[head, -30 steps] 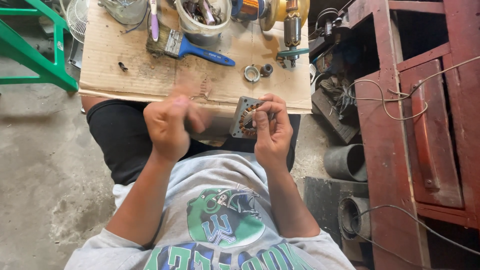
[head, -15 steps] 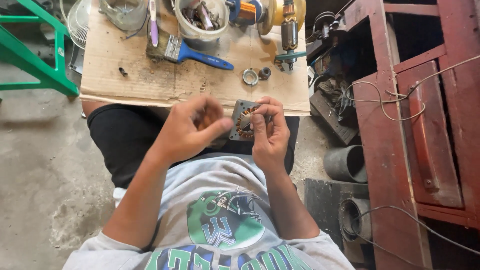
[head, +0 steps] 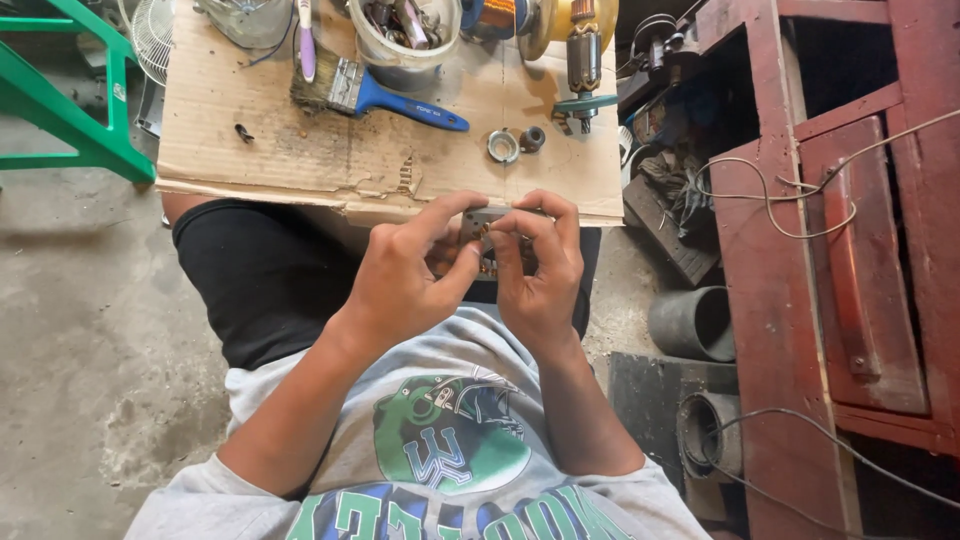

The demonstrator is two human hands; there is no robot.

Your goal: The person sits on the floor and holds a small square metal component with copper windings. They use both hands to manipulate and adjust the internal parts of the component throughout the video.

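Observation:
Both hands meet in front of my chest, above my lap. Between them sits a small grey metal plate part (head: 482,222) with holes, mostly hidden by fingers. My left hand (head: 405,275) pinches its left side with thumb and forefinger. My right hand (head: 538,265) wraps its right side, fingertips curled over the top edge. The part hangs just below the front edge of a cardboard sheet (head: 300,150).
On the cardboard lie a blue-handled paintbrush (head: 375,92), a white tub of tools (head: 403,35), a metal ring (head: 503,146), a small dark bushing (head: 532,138) and a motor armature (head: 583,50). A green frame (head: 70,110) stands left. Red metal shelving (head: 830,250), pipes (head: 695,322) and wires fill the right.
My left hand came in from the left and closed onto the plate part. Both hands now grip it closer together, and the part is turned more edge-on and hidden.

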